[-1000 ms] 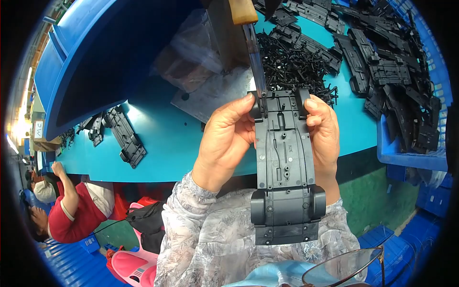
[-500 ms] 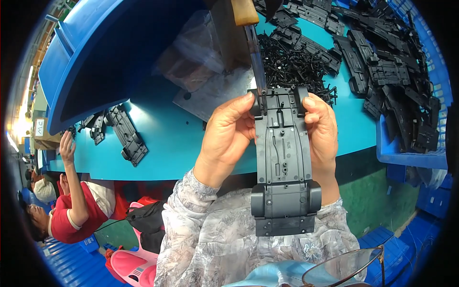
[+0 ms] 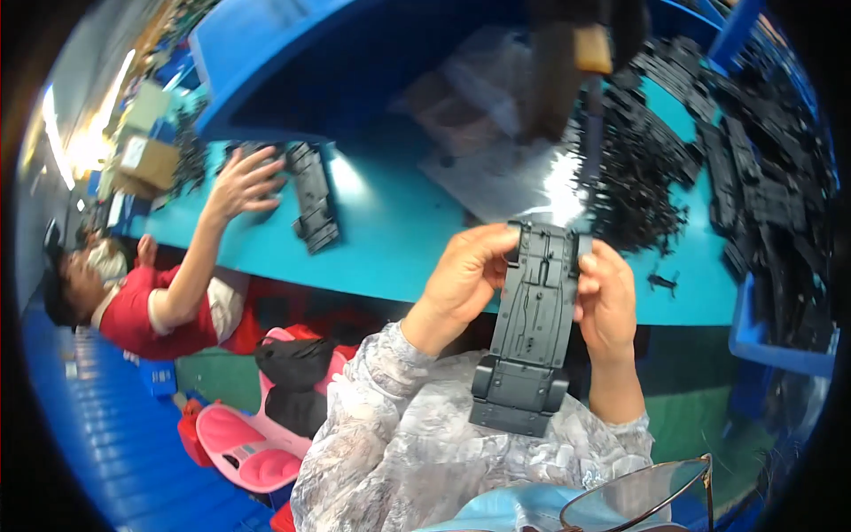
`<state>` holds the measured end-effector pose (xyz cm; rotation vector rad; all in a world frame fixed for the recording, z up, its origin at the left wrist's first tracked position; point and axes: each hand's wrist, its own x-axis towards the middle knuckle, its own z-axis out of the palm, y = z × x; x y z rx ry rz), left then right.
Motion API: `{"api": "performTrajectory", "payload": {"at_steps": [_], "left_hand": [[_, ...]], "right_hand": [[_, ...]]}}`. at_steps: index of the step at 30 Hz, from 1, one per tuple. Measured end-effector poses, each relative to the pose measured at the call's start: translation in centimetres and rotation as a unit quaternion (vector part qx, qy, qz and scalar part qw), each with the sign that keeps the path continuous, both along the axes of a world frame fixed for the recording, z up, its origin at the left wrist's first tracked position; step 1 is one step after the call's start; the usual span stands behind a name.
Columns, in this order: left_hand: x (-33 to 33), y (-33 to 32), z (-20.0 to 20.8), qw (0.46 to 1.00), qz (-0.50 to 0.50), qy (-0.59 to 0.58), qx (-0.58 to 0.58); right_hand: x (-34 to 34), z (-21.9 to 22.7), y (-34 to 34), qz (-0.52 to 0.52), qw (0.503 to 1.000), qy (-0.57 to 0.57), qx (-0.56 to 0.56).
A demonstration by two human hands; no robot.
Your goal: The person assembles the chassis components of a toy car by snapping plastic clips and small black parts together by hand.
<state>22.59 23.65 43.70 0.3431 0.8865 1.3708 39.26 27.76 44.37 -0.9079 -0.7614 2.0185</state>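
Observation:
A black plastic toy-car chassis (image 3: 535, 306) is gripped at its far end between my two hands, its near end tilted down over my lap. My left hand (image 3: 465, 275) pinches the left far corner with thumb and fingers. On the opposite side, my right hand (image 3: 610, 297) closes round the edge by the far right wheel arch. Just beyond the chassis stands a tool with a yellow block (image 3: 593, 49) and a thin dark shaft (image 3: 592, 124), apart from the piece. A heap of small black parts (image 3: 634, 195) lies beyond my right hand.
More black chassis (image 3: 771, 186) are piled at the right in a blue crate (image 3: 780, 355). One small black part (image 3: 663, 281) lies alone on the turquoise table (image 3: 399, 257). A big blue bin (image 3: 266, 66) overhangs the left. A co-worker's hand (image 3: 244, 184) reaches near another chassis (image 3: 312, 199).
The view has swung left. My hands have drawn the chassis back from the tool's shaft, which it stood against before. The co-worker's hand has opened, fingers spread.

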Motion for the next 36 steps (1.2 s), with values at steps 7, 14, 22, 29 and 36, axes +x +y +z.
{"api": "performTrajectory", "payload": {"at_steps": [7,14,22,29,36], "left_hand": [[-8.8,-5.7,-2.2,0.970,0.215,0.104,-0.038],[-21.1,-9.3,1.0,0.888,0.392,0.236,-0.039],[-25.2,-9.3,3.4,0.849,0.404,0.340,0.027],[-34.8,-5.3,3.6,0.781,0.389,0.484,-0.066],[-49.3,-2.9,-1.3,0.539,0.309,0.769,-0.148]], "right_hand": [[-0.5,-1.6,-2.0,0.078,0.996,0.045,0.019],[-0.2,-1.4,-2.6,0.051,0.999,0.014,-0.012],[-0.7,-1.8,-2.8,0.040,0.999,0.006,0.003],[-0.2,-2.0,-3.2,0.028,1.000,0.004,0.011],[-0.6,-1.6,-3.3,0.028,1.000,-0.008,-0.006]]}}
